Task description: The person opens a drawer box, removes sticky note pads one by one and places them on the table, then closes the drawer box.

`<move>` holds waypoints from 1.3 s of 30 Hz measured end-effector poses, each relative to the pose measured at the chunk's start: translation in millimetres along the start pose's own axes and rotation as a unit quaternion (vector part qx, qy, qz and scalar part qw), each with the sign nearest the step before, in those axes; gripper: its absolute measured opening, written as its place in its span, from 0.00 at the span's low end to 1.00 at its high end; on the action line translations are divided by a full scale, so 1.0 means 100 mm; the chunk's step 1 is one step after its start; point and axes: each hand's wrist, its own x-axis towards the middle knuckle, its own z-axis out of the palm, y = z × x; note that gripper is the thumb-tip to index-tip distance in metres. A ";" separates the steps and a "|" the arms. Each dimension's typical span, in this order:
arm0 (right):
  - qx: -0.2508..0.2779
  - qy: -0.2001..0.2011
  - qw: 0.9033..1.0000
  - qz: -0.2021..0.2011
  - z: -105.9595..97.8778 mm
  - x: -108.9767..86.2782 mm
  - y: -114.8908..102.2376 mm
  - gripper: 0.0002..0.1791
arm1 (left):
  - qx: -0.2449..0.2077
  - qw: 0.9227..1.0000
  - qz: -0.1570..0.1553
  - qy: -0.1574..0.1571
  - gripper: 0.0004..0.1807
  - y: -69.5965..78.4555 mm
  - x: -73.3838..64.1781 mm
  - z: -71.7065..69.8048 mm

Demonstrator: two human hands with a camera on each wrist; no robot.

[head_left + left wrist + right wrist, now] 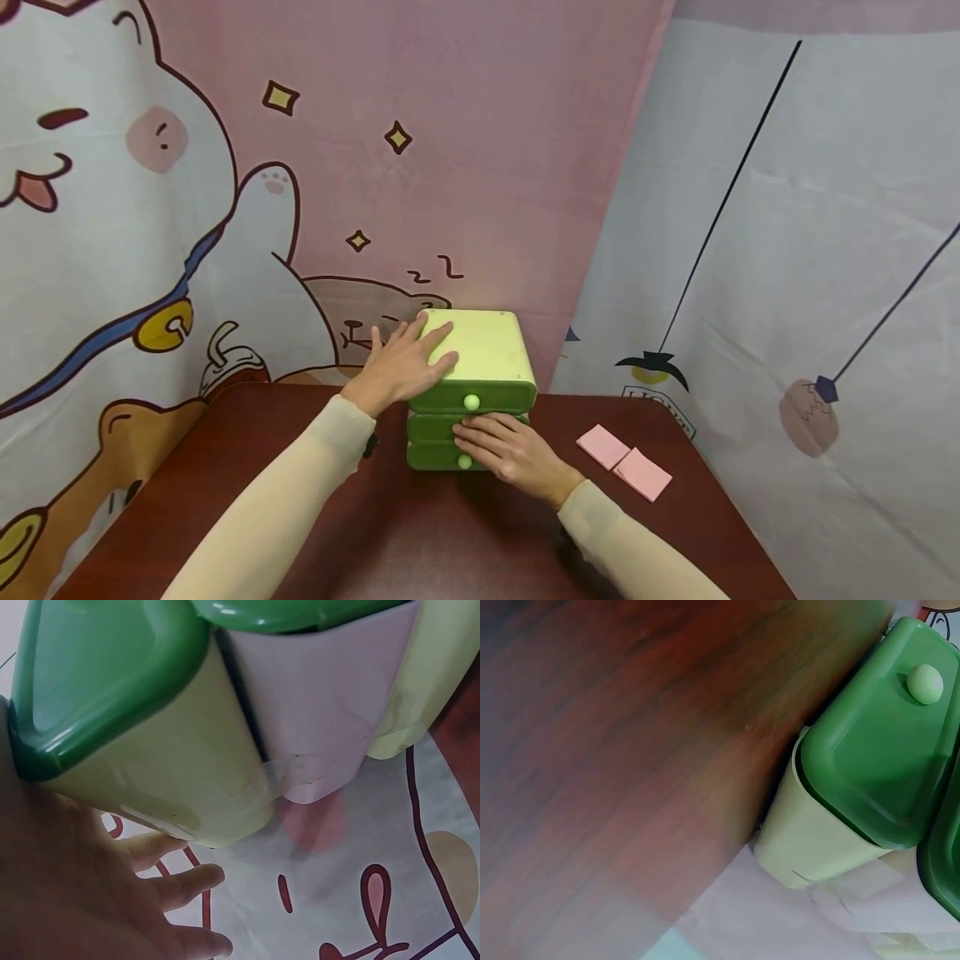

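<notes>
A small drawer unit with a pale yellow top and three stacked green drawer fronts stands on the table. My left hand rests spread over its top left edge; the left wrist view shows those fingers stretched along the yellow side. Across the middle drawer front lies my right hand, fingertips where a knob would sit, its thumb hidden. Cannot tell whether it pinches that knob. Round pale green knobs show on the top drawer and the bottom drawer. The middle section's side is pink.
Two pink paper squares lie side by side on the dark red-brown table, right of the unit. A cartoon-printed cloth hangs close behind the table and along its sides.
</notes>
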 end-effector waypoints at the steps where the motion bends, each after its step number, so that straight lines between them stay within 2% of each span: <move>1: -0.001 -0.001 1.000 0.000 0.00 0.00 0.00 0.23 | 0.001 1.000 0.000 -0.001 0.42 0.00 0.00 0.00; 17: 0.014 -0.010 1.000 0.015 0.01 -0.02 -0.04 0.21 | -0.009 1.000 -0.004 -0.007 0.42 0.00 -0.02 0.02; 26: 0.011 -0.026 1.000 0.012 -0.02 -0.04 -0.05 0.24 | -0.015 1.000 -0.005 -0.007 0.42 0.02 -0.03 -0.02; 31: -0.003 -0.035 0.999 -0.012 -0.04 -0.07 -0.04 0.26 | -0.012 1.000 -0.003 -0.005 0.42 0.01 -0.02 -0.01; 39: -0.009 -0.073 0.994 -0.084 -0.05 -0.06 -0.04 0.26 | -0.013 1.000 -0.004 -0.008 0.42 0.01 -0.03 0.01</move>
